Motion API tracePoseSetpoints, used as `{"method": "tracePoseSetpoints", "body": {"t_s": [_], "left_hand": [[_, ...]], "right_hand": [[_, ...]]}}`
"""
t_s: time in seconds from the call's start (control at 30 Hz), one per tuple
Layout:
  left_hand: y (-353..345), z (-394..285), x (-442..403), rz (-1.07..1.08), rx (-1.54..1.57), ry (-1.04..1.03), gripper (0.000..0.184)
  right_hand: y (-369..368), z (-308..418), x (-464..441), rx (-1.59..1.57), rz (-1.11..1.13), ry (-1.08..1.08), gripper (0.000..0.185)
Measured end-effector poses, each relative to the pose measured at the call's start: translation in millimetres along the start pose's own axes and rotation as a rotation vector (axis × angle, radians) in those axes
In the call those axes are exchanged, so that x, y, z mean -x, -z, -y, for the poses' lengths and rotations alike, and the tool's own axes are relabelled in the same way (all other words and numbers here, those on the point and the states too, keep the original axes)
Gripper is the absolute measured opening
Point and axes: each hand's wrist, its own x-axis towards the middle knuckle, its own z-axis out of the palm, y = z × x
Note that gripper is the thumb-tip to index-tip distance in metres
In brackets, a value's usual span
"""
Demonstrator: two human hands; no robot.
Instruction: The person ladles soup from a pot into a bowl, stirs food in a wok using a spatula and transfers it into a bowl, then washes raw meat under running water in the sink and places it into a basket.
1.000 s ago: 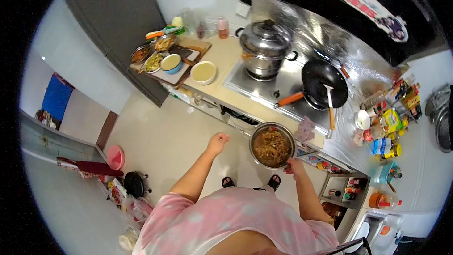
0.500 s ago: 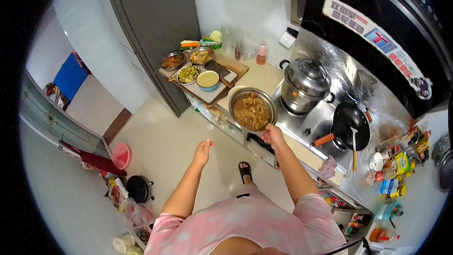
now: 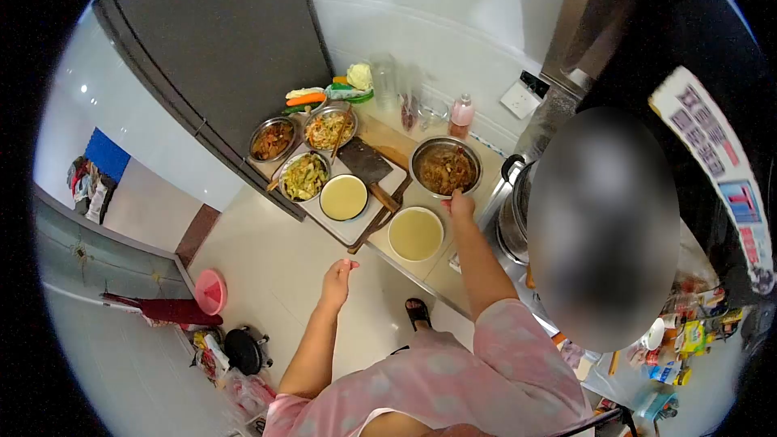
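My right hand point(image 3: 461, 205) grips the near rim of a steel bowl point(image 3: 420, 180) holding brown stewed food. That bowl is over the back of the counter by the wall; whether it rests on the surface I cannot tell. Just in front of it sits a pale round bowl point(image 3: 417, 234) of yellowish liquid. My left hand point(image 3: 335, 283) hangs over the floor in front of the counter, fingers curled in and nothing visible in them. To the left, a cutting board point(image 3: 366, 228) carries a blue bowl point(image 3: 343, 197) of yellow liquid, a cleaver point(image 3: 364, 163) and a bowl of greens point(image 3: 304, 177).
Two more food bowls, one with shredded vegetables point(image 3: 331, 128), stand near the dark fridge point(image 3: 218, 40). A pink bottle point(image 3: 461, 116) and glasses line the wall. A large grey blur point(image 3: 603, 226) hides most of the stove and pot. A pink basin point(image 3: 210, 292) sits on the floor.
My right hand has carried the steel bowl back toward the wall, uncovering the pale bowl of liquid. The view has turned left and closer to the counter; a grey blur now covers the stove.
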Motion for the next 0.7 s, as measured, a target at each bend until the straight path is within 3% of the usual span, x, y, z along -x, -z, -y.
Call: {"method": "tracePoseSetpoints", "body": {"t_s": [0.07, 0.2, 0.37, 0.47, 0.6, 0.7], "left_hand": [[-3, -2, -17, 0.016, 0.021, 0.041, 0.043], [-12, 6, -41, 0.048, 0.059, 0.072, 0.045], [-22, 0, -65, 0.121, 0.033, 0.067, 0.043], [-28, -5, -80, 0.186, 0.059, 0.044, 0.039], [-37, -17, -87, 0.257, 0.083, -0.02, 0.03], [-43, -42, -81, 0.366, 0.095, -0.095, 0.019]], "right_hand": [[-3, -7, -16, 0.058, -0.045, -0.07, 0.027], [-8, -36, -39, -0.123, -0.045, -0.031, 0.03], [-4, -74, -56, -0.064, -0.002, -0.025, 0.032], [9, -36, -15, 0.031, 0.042, -0.203, 0.036], [40, -47, -4, 0.223, 0.11, -0.008, 0.038], [52, -62, 27, 0.001, 0.105, 0.234, 0.036]]}}
